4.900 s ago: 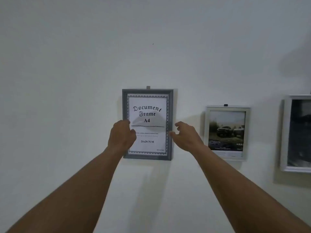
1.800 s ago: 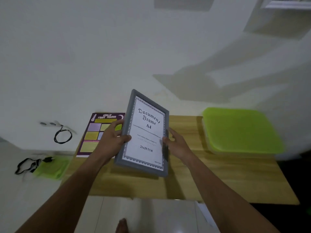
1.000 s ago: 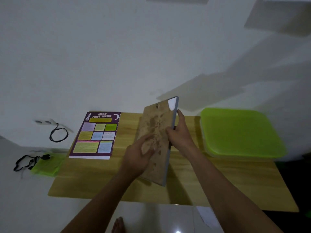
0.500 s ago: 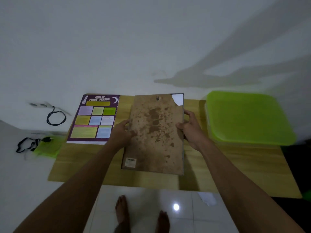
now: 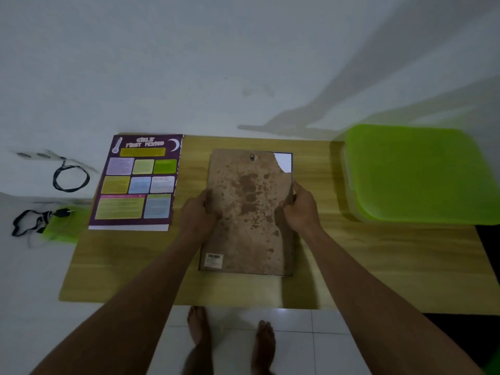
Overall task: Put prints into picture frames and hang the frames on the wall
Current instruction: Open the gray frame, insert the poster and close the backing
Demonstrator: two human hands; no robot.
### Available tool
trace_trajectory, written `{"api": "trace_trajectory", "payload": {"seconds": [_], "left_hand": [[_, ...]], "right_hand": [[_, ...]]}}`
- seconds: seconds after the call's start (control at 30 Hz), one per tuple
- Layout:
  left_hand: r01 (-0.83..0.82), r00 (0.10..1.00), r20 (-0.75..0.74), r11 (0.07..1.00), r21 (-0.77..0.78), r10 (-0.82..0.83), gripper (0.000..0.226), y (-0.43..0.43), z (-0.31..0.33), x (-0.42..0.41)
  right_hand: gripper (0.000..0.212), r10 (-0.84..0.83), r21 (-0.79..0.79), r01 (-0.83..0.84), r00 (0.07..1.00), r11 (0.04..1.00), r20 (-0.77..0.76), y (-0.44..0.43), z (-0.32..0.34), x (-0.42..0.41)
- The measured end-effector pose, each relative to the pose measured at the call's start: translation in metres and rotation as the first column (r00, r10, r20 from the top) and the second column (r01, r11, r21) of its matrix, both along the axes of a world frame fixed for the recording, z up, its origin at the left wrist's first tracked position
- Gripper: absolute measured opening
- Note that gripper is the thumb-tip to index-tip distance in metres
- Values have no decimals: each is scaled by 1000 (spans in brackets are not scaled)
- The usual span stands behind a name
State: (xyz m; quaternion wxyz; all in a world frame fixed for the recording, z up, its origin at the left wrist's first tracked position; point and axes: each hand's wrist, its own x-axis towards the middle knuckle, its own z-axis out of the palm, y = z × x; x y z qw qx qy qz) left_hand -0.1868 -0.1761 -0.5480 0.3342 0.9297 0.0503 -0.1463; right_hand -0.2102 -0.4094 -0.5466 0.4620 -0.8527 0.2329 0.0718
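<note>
Wooden table (image 5: 378, 266): both hands grip the face-down frame (image 5: 247, 212) edges.

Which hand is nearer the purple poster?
Left. The left hand grips the frame's left edge, just right of the poster; the right hand grips its far edge.

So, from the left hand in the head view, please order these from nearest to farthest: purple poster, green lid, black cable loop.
From the left hand:
1. Purple poster, just to its left on the table.
2. Black cable loop, farther left, off the table.
3. Green lid, far right.
</note>
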Motion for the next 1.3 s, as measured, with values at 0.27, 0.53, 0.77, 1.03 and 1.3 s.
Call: {"api": "trace_trajectory", "payload": {"seconds": [0.27,0.53,0.77,1.03,1.3], "left_hand": [[24,996,85,998,-54,-19,47,-6,-12,3],[336,942,-7,936,110,-337,117,32,-28,-55],[406,912,-138,898,169,-387,143,42,-44,-68],[388,920,-125,906,168,-370,143,38,-43,-66],[372,924,-146,917,142,-352,145,36,-38,-66]], "right_hand": [[47,95,-229,-110,993,967,-74,-8,-18,11],[67,350,-452,-393,920,801,-178,-19,-8,40],[68,402,-408,-495,867,767,-296,-26,-11,50],[73,276,-273,-345,925,898,-261,-28,-4,61],[56,110,244,-73,984,967,-141,-34,6,61]]}}
